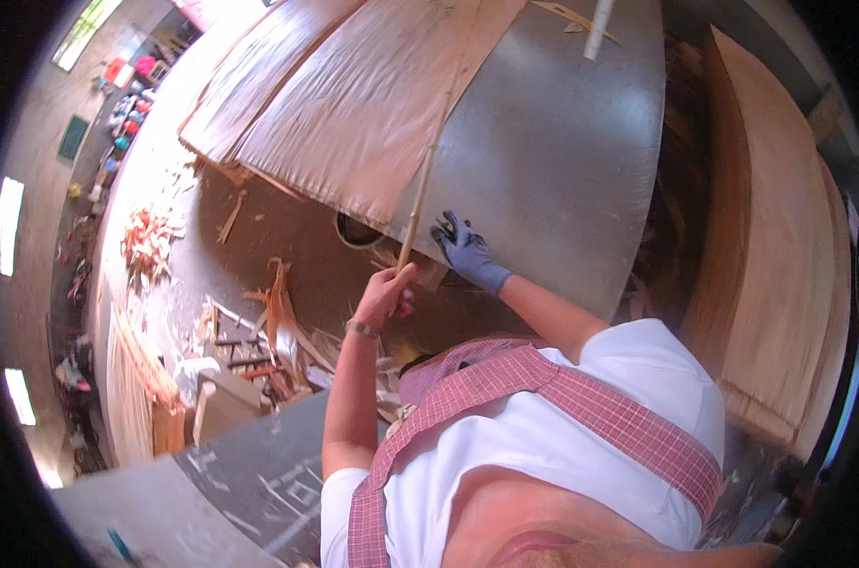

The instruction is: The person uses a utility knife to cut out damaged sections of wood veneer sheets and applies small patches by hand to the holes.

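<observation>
My left hand [388,294], bare with a band at the wrist, is closed around the lower end of a long thin bamboo stick [428,170]. The stick slants up and away over a wood veneer sheet [354,114] and along its right edge. My right hand [467,250] wears a blue-grey glove with dark fingertips. Its fingers are spread and hold nothing, over the near left part of a smooth grey metal tabletop [553,151]. Whether the fingertips touch the metal cannot be made out. The veneer covers the table's left side.
At the right stands a tall stack of veneer sheets [770,237]. Wood scraps [150,241] and strips lie on the floor at left, near another veneer bundle [141,388]. A white pole [598,28] shows over the table's far end. A grey board [250,473] lies at lower left.
</observation>
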The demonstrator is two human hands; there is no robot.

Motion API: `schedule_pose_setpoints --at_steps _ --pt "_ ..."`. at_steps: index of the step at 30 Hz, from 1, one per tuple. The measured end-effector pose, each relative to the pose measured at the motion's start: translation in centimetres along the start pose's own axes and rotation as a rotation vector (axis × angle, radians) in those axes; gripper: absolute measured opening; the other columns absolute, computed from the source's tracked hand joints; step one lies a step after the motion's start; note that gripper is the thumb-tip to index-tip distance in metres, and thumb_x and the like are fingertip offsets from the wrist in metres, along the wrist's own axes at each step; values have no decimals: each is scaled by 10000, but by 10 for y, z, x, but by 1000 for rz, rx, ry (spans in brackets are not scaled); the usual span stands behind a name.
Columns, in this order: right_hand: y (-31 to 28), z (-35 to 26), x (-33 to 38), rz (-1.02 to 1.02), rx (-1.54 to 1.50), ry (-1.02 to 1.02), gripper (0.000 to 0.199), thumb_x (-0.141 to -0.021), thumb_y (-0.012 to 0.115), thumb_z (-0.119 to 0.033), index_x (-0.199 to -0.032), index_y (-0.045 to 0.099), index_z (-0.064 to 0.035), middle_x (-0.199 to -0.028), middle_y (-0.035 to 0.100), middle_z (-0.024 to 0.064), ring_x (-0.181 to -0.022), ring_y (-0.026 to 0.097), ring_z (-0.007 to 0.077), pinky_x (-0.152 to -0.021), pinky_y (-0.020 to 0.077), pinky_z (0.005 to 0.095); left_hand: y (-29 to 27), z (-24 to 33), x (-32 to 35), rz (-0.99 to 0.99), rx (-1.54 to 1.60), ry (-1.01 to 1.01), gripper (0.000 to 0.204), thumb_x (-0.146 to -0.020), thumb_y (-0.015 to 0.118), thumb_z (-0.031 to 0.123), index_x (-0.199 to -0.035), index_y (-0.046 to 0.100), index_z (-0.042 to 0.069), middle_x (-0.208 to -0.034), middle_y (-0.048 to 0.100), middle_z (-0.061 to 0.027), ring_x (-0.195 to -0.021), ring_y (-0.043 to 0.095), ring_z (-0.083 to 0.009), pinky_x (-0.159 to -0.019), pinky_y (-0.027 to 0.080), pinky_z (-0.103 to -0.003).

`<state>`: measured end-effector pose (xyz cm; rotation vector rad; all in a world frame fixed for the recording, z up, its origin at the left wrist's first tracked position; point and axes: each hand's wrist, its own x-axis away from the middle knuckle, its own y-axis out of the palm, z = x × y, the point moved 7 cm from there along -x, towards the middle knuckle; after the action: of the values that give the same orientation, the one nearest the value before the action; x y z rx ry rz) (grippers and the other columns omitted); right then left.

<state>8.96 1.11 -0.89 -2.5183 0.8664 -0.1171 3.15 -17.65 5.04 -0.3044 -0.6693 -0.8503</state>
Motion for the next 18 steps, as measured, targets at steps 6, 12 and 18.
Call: schedule_pose_setpoints --at_steps 6,12,18 --pt "109 -65 -147 111 440 191 941 -866 567 -572 -1451 201 68 -1291 503 294 -1071 583 422 -849 489 500 -195 36 -66 16 -260 27 391 -910 646 375 -692 515 78 -522 472 23 -350 423 -86 -309 327 -248" --pt "159 -37 -181 185 566 480 881 -867 585 -500 -1455 216 41 -1111 602 285 -928 643 398 -776 515 477 -305 83 -112 -9 -279 109 378 -906 658 349 -688 503 82 -524 437 39 -333 393 -72 -300 321 -254" --pt "175 -92 -201 408 554 550 706 -896 574 -357 -1440 284 -12 -1045 642 269 -930 638 413 -772 505 471 -393 138 -177 -141 -308 125 387 -914 651 349 -677 495 85 -514 430 39 -330 387 -59 -288 303 -240"
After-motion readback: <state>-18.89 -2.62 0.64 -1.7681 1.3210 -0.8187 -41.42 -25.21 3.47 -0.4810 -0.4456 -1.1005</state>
